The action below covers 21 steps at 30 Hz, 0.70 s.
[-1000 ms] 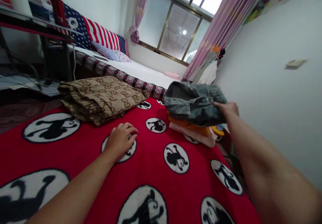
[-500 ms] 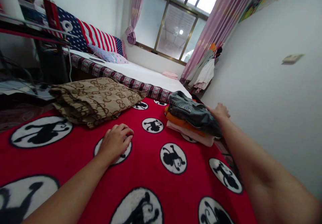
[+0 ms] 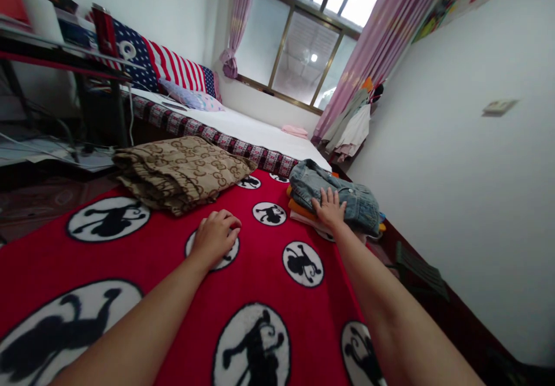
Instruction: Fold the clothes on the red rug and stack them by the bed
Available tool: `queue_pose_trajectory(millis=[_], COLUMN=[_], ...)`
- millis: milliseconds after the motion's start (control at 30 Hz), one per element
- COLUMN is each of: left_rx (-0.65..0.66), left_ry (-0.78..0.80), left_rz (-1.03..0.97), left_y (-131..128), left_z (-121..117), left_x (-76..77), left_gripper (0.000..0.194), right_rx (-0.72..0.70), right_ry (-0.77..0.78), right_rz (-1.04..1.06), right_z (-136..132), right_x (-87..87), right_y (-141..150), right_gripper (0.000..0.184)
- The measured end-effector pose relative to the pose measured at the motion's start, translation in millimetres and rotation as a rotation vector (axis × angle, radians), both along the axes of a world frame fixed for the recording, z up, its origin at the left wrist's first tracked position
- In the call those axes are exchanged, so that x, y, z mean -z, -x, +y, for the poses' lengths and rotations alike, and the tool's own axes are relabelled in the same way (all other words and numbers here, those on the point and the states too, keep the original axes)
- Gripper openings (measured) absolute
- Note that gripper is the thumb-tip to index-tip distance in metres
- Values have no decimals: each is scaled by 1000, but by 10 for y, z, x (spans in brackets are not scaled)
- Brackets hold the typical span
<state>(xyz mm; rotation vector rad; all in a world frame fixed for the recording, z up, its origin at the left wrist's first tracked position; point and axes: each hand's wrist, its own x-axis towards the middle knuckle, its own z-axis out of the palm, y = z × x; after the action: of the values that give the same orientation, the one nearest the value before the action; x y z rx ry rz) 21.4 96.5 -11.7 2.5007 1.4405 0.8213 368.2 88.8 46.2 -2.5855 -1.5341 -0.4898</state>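
Observation:
A folded denim jacket (image 3: 342, 195) lies on top of a small pile of folded clothes (image 3: 303, 210), orange and pink, at the far right of the red blanket (image 3: 269, 264) with black monkey medallions. My right hand (image 3: 329, 210) rests flat on the jacket's near edge, fingers spread, holding nothing. My left hand (image 3: 215, 237) lies on the blanket in the middle, fingers curled loosely under, nothing visible in it.
A folded brown patterned cloth (image 3: 182, 169) lies at the blanket's far left. Behind is a bed (image 3: 255, 129) with a flag-patterned cover (image 3: 165, 65) and pillow. A desk (image 3: 52, 56) stands at left, a white wall at right, hanging clothes (image 3: 353, 126) by the pink curtain.
My right hand set the denim jacket down on the pile, let go of it, and moved to press flat on its near edge. My left hand has stayed in place.

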Motion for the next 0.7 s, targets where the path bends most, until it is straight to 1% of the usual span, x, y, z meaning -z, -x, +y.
queue_pose_trajectory(millis=[67,133,167,233,300,333,433,533,600,667,700], left_rx=[-8,-11,-10,-9,-6,-4,-2,3,-63,-189,-242], left_ry=[2,-4,-6,-2,6,9,16,12,-50,-161,-221], left_rz=[-10,-22,-29,-43,-54,-59,-95,-199,-286,-335,-331], left_y=[-1,2,5,13,19,22,23,25,34,57,77], left_z=[-10,-21,-26,-31,-28,-21,15,37,21,-6,-11], left_x=[-7,-11,-11,-8,2,8,28,37,28,-1,-27], left_gripper=[20,19,19,19,19,18,18,19,23,30,33], right_rx=[-3,-22,-43,-99,-155,-174,-220,-341,-451,-534,-551], right_ry=[-22,-40,-28,46,114,118,4,-145,-231,-307,-342], right_rz=[-11,15,56,175,281,314,376,449,518,617,678], right_z=[-149,-339,-443,-655,-859,-956,-1216,-1413,-1492,-1527,-1532], right_x=[162,375,472,610,667,676,697,756,788,793,785], right_y=[163,376,486,691,870,951,1176,1354,1420,1438,1433], right_gripper=[77,84,83,73,63,60,55,46,42,39,38])
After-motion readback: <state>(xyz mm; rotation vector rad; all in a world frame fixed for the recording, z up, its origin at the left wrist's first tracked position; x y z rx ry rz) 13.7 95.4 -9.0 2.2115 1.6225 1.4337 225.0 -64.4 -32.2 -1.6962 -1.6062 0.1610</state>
